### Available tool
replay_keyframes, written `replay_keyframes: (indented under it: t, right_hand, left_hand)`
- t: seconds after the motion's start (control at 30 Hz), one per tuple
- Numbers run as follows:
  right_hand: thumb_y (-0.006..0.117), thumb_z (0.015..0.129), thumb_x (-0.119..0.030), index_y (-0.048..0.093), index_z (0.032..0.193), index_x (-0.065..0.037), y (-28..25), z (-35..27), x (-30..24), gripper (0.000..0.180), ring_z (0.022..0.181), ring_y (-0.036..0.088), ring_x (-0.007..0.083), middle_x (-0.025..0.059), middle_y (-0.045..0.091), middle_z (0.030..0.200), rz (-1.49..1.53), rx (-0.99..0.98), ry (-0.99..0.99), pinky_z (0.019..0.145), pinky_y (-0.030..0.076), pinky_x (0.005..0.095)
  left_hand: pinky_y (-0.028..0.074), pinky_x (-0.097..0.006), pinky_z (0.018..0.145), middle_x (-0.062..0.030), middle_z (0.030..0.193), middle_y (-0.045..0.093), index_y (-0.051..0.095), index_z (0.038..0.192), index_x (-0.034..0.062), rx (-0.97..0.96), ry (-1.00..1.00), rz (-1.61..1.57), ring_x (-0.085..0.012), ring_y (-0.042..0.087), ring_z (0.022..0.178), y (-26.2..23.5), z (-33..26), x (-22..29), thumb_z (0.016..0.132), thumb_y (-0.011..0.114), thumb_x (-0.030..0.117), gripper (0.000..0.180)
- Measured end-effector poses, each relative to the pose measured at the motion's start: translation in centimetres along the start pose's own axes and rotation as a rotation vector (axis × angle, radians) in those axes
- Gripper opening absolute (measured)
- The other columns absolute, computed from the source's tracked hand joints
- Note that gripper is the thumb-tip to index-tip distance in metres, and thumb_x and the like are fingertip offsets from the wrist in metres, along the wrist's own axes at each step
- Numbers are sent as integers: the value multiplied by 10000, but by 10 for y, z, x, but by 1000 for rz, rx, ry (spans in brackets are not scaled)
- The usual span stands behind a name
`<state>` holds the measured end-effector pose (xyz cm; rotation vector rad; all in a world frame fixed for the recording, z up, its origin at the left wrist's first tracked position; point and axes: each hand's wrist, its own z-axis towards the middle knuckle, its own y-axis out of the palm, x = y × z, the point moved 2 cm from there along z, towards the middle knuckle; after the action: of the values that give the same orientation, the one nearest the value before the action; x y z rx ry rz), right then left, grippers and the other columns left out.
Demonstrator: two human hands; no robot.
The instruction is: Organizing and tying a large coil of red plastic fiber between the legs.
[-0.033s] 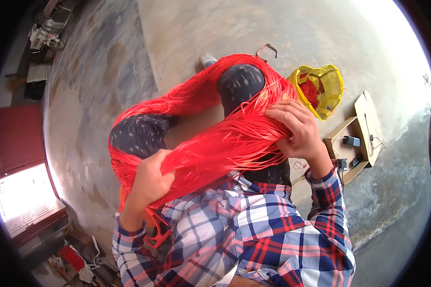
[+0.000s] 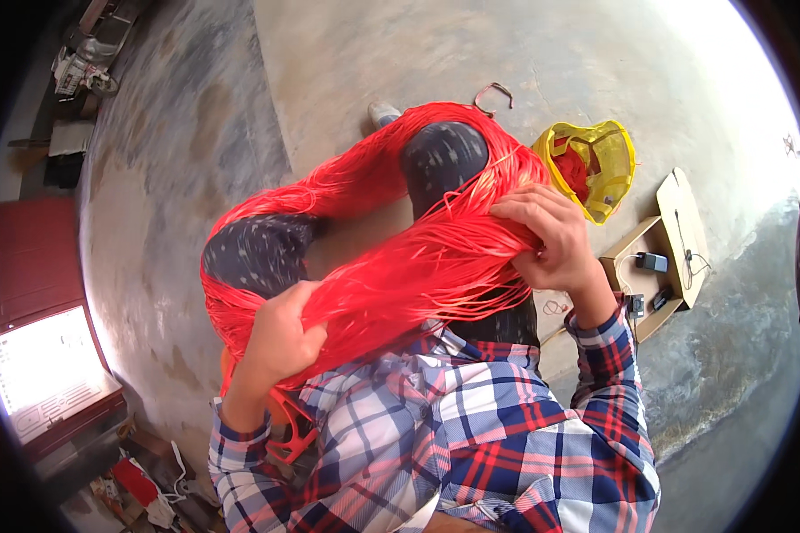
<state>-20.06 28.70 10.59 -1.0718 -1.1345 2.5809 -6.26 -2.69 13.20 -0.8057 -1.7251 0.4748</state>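
Observation:
A large loop of red plastic cord, a skein of many thin strands (image 2: 418, 266), is stretched round both of my bent knees. My left hand (image 2: 284, 333) is closed round the near side of the loop, at its left part. At the right, my right hand (image 2: 551, 240) grips the same near side, its fingers over the top and its thumb below. Between the two hands the strands fan out loosely, some drooping over my lap. Dark speckled trousers cover my knees (image 2: 444, 160) inside the loop.
To the right stand a yellow mesh bag (image 2: 633, 160) with red material inside and an open cardboard box (image 2: 631, 242) with small black devices and cables. A thin dark band (image 2: 505, 87) lies on the concrete floor. An orange-red plastic seat (image 2: 295, 441) shows beside me; clutter lies lower left.
Both hands keep their hold on the red skein; only the strands between them and the left hand have shifted very slightly.

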Motion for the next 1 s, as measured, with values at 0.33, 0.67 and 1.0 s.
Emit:
replay_keyframes:
  t: [0.33, 0.67, 1.0]
  right_hand:
    - [503, 563, -52, 642, 901, 33, 11, 55, 33, 375, 744, 605, 144, 87, 661, 789, 743, -364, 384, 718, 474, 260]
    - [670, 705, -171, 625, 1094, -65, 10, -31, 86, 406, 1036, 554, 152, 37, 607, 1123, 844, 60, 532, 856, 454, 308]
    - [722, 651, -203, 297, 1399, -47, 106, -96, 85, 874, 1233, 426, 314, 171, 420, 1341, 394, -197, 664, 1044, 355, 384]
  left_hand:
    - [416, -436, 939, -245, 1215, 507, 302, 1370, -30, -20, 373, 178, -394, 514, 1103, 32, 52, 58, 679, 755, 258, 875]
    - [507, -352, 737, -196, 897, 658, 534, 1097, -1, -59, 107, -262, -335, 661, 884, 40, 59, 46, 763, 662, 85, 367]
    - [336, -287, 535, -72, 608, 419, 479, 807, -24, -84, -14, -333, -84, 385, 621, 25, 52, 52, 884, 508, 162, 203]
